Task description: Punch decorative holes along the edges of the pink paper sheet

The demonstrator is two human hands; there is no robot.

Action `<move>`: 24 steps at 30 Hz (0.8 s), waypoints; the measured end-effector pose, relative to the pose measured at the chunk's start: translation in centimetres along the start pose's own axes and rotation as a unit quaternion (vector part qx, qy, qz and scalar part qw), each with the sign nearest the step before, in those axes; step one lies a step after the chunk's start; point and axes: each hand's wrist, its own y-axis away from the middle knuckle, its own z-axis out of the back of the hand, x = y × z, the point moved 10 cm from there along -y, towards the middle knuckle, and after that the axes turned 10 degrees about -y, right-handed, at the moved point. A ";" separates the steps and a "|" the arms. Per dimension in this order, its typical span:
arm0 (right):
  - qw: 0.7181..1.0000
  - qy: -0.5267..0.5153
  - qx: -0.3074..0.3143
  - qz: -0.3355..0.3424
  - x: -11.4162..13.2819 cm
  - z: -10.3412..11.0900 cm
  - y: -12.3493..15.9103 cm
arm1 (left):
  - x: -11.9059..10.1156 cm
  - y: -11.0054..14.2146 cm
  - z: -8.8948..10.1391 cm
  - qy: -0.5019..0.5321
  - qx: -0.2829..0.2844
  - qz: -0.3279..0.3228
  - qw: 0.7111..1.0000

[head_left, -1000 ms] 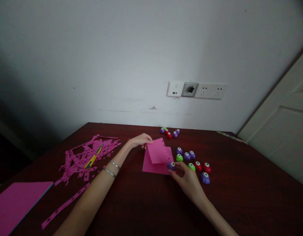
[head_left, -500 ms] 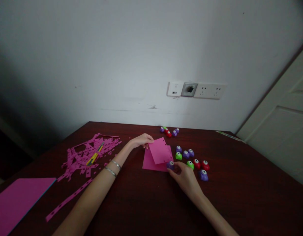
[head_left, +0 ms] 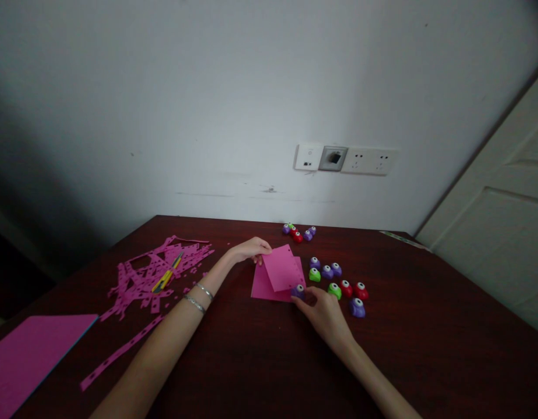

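Observation:
My left hand [head_left: 251, 250] pinches the upper left corner of a small pink paper sheet [head_left: 281, 267], which is tilted up and has small punched holes along its right and lower edges. A larger pink sheet [head_left: 262, 288] lies beneath it on the table. Between the fingers of my right hand [head_left: 321, 308] is a purple craft punch [head_left: 297, 290] with a white, eye-like button, at the small sheet's lower right corner. Whether the paper sits in its slot I cannot tell. Just right of that hand stand a green punch [head_left: 334, 290], red punches [head_left: 346, 288] and another purple punch [head_left: 357, 307].
More punches [head_left: 325, 270] stand behind my right hand, and a further group [head_left: 297, 235] near the wall. Pink paper scraps [head_left: 142, 276] spread at the left, with a yellow utility knife [head_left: 167, 274] on top. A pink pad [head_left: 37, 355] lies front left, near a punched strip [head_left: 120, 352].
My right hand has brought the purple punch slightly left, closer against the small sheet's lower right corner. My left hand keeps its hold on the sheet. The view has shifted a little.

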 end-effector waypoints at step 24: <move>0.999 0.028 -0.012 0.013 0.1 0.1 0.2 | 0.1 0.0 -0.5 0.035 0.010 0.010 0.999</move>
